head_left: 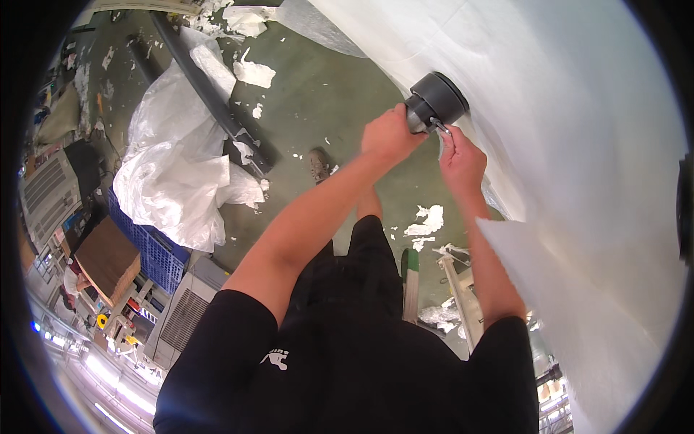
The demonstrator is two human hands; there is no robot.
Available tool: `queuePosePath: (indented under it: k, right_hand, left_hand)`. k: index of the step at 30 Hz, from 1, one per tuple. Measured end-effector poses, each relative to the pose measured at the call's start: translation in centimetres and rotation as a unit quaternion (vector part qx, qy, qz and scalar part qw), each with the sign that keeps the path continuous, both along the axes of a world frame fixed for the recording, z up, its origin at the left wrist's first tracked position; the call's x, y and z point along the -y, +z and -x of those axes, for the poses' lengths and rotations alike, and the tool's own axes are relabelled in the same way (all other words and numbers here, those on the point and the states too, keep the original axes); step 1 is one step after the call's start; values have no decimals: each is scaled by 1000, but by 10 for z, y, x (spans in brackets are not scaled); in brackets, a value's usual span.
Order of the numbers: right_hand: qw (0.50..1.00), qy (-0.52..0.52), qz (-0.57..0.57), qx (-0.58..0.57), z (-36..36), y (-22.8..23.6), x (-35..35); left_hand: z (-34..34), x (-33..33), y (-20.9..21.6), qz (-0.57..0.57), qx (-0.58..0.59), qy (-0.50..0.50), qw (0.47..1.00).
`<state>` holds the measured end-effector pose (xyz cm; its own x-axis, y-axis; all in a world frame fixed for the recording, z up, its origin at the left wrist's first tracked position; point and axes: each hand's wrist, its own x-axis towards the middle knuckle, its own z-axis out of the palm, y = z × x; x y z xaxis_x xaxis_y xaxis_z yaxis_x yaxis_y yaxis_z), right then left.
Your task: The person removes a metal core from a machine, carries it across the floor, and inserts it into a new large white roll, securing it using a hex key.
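Observation:
In front of me, a black cylinder (437,97) with a grey metal collar (417,116) sits beside a large white sheet (578,123). My left hand (391,136) is closed around the collar end. Just to its right, the fingers of my right hand (463,158) pinch a small metal piece (439,126) that touches the collar. I cannot make out whether that piece is a tool or a part of the collar. The inner side of the collar is hidden by my left hand.
A loose corner of the sheet hangs over my right forearm. Crumpled white film (173,173) and a long dark tube (206,90) lie on the green floor at left, near a blue plastic pallet (152,246). White scraps (425,220) lie around. Another person (71,283) is at far left.

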<state>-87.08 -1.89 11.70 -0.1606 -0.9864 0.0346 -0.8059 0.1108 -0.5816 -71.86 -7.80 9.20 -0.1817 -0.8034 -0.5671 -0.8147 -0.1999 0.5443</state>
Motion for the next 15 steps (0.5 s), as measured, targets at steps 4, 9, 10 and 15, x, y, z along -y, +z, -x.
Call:
queuePosePath:
  k: [4, 9, 10, 15]
  right_hand:
    - [993, 13, -93, 66, 4, 9, 5]
    - [991, -30, -8, 133, 13, 39, 15]
    - [977, -84, -18, 195, 13, 42, 13]
    - [974, -60, -120, 185, 4, 19, 5]
  left_hand:
    - [-2, 3, -1, -32, -10, -9, 999]
    - [-5, 6, -4, -29, -33, -19, 999]
    - [-5, 6, -4, -33, -28, -16, 999]
    - [-3, 7, -4, -57, -16, -23, 998]
